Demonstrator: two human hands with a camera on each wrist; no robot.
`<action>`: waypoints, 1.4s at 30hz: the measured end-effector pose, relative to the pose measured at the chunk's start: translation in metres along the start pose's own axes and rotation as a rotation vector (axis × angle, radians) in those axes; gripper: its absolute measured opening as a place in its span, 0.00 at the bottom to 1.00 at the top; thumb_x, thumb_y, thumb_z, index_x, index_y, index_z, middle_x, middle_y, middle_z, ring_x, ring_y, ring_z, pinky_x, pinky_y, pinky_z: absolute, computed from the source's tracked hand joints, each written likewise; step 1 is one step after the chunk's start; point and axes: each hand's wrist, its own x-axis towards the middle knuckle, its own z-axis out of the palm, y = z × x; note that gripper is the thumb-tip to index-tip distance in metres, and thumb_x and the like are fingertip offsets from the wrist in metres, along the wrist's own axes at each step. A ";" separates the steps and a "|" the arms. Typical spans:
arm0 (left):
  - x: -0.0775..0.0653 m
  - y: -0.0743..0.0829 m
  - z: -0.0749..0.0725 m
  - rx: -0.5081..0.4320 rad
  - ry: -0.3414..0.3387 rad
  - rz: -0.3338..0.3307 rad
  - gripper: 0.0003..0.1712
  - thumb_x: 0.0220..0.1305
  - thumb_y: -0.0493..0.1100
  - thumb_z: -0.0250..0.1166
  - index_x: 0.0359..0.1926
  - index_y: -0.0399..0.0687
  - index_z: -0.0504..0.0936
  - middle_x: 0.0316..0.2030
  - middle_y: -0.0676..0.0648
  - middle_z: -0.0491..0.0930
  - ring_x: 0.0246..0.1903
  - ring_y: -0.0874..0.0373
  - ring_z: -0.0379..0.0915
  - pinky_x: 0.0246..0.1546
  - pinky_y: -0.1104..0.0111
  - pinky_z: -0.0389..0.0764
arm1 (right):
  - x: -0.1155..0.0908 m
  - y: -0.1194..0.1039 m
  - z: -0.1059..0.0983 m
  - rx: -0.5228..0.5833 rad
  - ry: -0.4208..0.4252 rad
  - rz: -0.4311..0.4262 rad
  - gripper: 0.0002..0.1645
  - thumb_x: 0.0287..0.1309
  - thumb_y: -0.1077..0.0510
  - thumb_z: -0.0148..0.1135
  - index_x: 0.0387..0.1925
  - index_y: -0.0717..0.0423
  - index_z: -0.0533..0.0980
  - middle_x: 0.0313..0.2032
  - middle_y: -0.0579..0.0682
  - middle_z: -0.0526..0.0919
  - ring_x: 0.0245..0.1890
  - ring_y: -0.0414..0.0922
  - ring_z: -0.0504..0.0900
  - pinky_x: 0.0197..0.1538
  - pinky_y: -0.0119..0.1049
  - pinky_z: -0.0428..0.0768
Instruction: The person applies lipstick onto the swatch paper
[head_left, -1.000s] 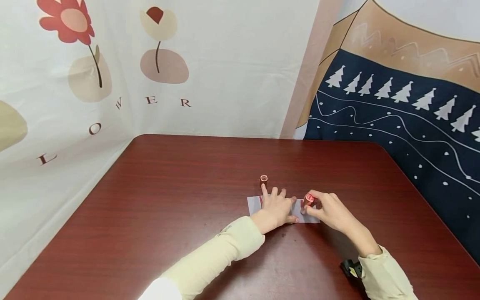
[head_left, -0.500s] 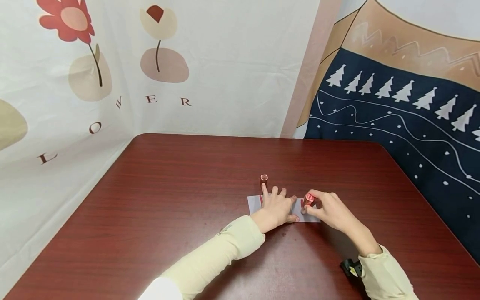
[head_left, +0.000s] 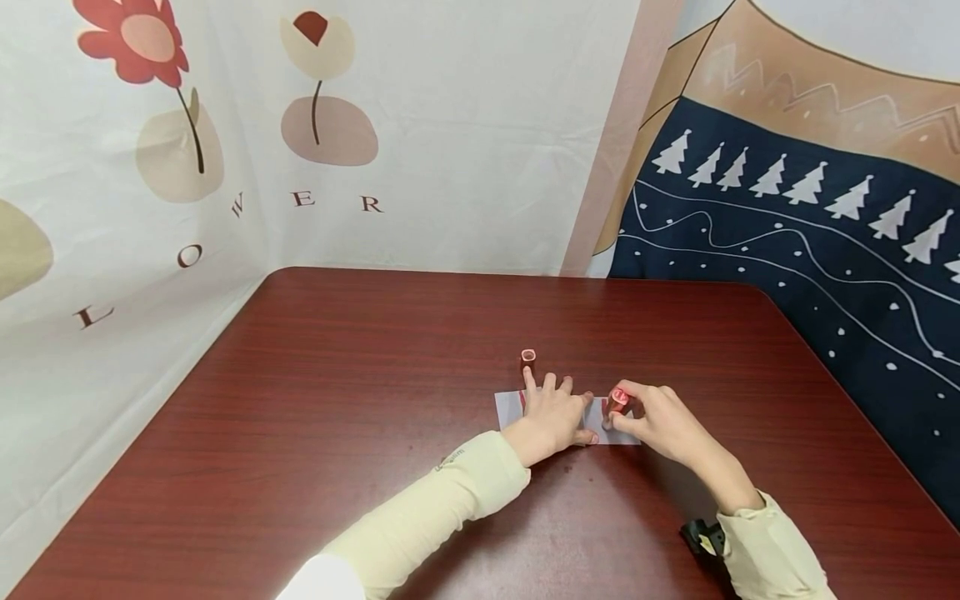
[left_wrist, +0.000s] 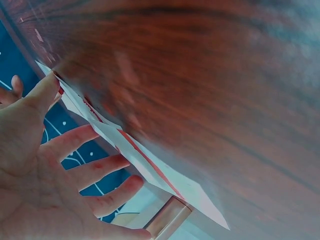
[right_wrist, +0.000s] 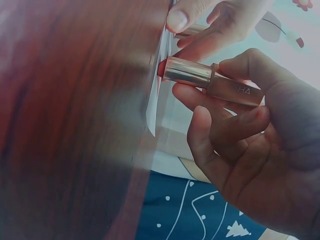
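My right hand [head_left: 663,422] grips an uncapped gold lipstick [right_wrist: 212,81] between thumb and fingers. In the right wrist view its red tip [right_wrist: 161,68] is right at a sheet of white paper [head_left: 508,410]. Red strokes mark that paper, most plainly in the left wrist view, where one red line [left_wrist: 150,163] runs along it. Fingers spread, my left hand [head_left: 551,419] rests over the middle of the sheet, palm down, and hides part of it. Beyond its fingertips stands the lipstick's cap [head_left: 528,360], hollow end up, overlapped by one fingertip in the head view.
A dark red wood-grain table [head_left: 337,375] lies under everything. White printed cloth [head_left: 465,167] hangs behind it and along the left; a navy cloth with white trees [head_left: 787,217] hangs at the right. A black strap device [head_left: 703,537] sits by the right cuff.
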 end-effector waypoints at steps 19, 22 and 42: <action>-0.001 0.001 0.000 -0.006 -0.007 -0.007 0.37 0.50 0.70 0.61 0.61 0.68 0.72 0.61 0.48 0.68 0.59 0.48 0.60 0.59 0.40 0.47 | -0.003 -0.001 0.000 0.005 0.008 -0.012 0.09 0.47 0.63 0.67 0.30 0.51 0.75 0.21 0.37 0.73 0.21 0.37 0.71 0.24 0.30 0.70; -0.001 0.000 0.000 -0.006 -0.005 -0.006 0.37 0.50 0.70 0.61 0.61 0.68 0.72 0.61 0.48 0.68 0.59 0.48 0.60 0.59 0.40 0.47 | -0.003 -0.001 0.001 0.004 0.008 -0.009 0.09 0.47 0.63 0.66 0.30 0.51 0.75 0.21 0.37 0.73 0.21 0.36 0.71 0.25 0.30 0.70; -0.001 0.000 -0.002 -0.002 -0.001 -0.004 0.37 0.50 0.70 0.61 0.61 0.67 0.73 0.61 0.48 0.69 0.58 0.47 0.60 0.58 0.40 0.49 | -0.004 -0.001 0.001 0.012 0.022 -0.013 0.09 0.46 0.63 0.67 0.29 0.50 0.74 0.19 0.38 0.73 0.20 0.37 0.70 0.23 0.30 0.70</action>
